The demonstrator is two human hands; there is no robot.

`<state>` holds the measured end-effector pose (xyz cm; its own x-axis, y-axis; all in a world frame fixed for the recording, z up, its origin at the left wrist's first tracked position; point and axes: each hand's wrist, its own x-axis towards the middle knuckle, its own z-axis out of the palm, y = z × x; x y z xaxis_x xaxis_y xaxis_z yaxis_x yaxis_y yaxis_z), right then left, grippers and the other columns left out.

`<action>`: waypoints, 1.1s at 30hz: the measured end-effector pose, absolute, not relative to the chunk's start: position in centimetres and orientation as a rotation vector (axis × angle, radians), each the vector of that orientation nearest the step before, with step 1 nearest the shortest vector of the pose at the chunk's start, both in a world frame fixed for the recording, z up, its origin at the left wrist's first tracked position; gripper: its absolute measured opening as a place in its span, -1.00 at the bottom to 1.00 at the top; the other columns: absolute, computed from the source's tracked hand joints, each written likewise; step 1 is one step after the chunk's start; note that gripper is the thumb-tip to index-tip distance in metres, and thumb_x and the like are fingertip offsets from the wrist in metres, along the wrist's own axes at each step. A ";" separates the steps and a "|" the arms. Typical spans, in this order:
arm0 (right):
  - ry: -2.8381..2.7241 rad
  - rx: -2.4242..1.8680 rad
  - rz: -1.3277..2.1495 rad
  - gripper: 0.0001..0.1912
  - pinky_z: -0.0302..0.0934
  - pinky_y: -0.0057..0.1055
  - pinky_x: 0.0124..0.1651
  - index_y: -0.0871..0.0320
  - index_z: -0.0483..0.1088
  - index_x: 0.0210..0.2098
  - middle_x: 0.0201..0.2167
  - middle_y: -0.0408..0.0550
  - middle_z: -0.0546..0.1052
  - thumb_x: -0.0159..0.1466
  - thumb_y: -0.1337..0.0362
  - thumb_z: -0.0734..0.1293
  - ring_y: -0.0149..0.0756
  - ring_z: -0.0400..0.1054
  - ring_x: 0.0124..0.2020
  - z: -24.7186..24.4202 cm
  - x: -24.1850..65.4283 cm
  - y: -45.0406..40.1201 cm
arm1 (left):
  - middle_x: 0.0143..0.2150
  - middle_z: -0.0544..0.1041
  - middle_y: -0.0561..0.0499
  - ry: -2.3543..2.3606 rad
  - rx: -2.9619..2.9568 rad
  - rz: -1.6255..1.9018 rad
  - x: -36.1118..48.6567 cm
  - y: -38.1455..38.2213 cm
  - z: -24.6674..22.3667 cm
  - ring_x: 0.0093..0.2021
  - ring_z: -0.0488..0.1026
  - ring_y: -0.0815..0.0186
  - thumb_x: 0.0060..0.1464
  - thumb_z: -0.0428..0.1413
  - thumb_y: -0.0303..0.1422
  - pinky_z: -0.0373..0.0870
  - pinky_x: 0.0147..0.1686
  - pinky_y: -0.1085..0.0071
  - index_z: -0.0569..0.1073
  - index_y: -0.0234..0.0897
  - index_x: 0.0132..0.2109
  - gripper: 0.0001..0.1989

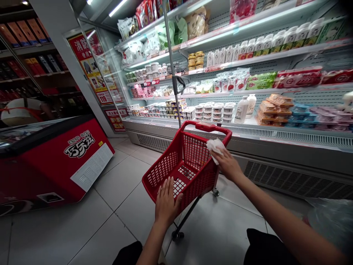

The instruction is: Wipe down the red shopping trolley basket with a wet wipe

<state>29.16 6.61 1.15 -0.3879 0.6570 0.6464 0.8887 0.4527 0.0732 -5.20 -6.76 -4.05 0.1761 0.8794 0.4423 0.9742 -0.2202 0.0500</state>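
Right fingers [224,156] partly hide the white cloth [215,146].

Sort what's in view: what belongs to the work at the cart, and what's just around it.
Part of the work:
- red shopping cart
- white cloth or tissue, under the right hand
- left hand, at the basket's edge

Just around:
- red chest freezer
- refrigerated shelves
- two white bottles
- red wall poster

your way down into the open red basket [178,176] is free, its lattice walls block you sideways, its raised handle [205,127] bars the far end, floor [118,195] open to your left
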 end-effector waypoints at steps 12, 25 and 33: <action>-2.292 -1.140 -0.016 -0.21 -0.01 0.17 0.46 -0.01 0.06 0.48 0.42 -0.12 0.28 0.30 0.53 0.12 -0.05 -0.25 0.54 -4.4 21.7 0.5 | 0.51 0.16 -0.04 -1.779 -2.249 -0.558 -5.0 -7.1 -3.7 0.45 0.19 0.12 0.42 -0.15 0.00 0.14 0.39 0.00 -0.34 -0.11 0.54 -0.23; -2.286 -1.082 -0.227 -0.53 0.13 0.06 0.43 0.11 0.32 0.35 0.33 0.04 0.40 0.50 0.23 0.12 -0.04 0.11 0.44 -2.2 25.1 3.0 | 0.49 0.21 -0.05 -1.797 -2.290 -0.548 -5.0 -7.6 -4.3 0.44 0.22 0.16 0.42 -0.16 0.00 0.19 0.39 0.03 -0.20 -0.13 0.55 -0.27; -2.291 -1.040 -0.246 -0.52 0.14 0.03 0.45 0.10 0.27 0.38 0.33 -0.06 0.41 0.52 0.26 0.09 -0.10 0.04 0.47 -2.7 23.5 1.3 | 0.49 0.19 -0.06 -1.801 -2.300 -0.573 -4.5 -7.5 -4.3 0.45 0.20 0.16 0.42 -0.16 -0.01 0.17 0.41 0.03 -0.12 -0.14 0.54 -0.30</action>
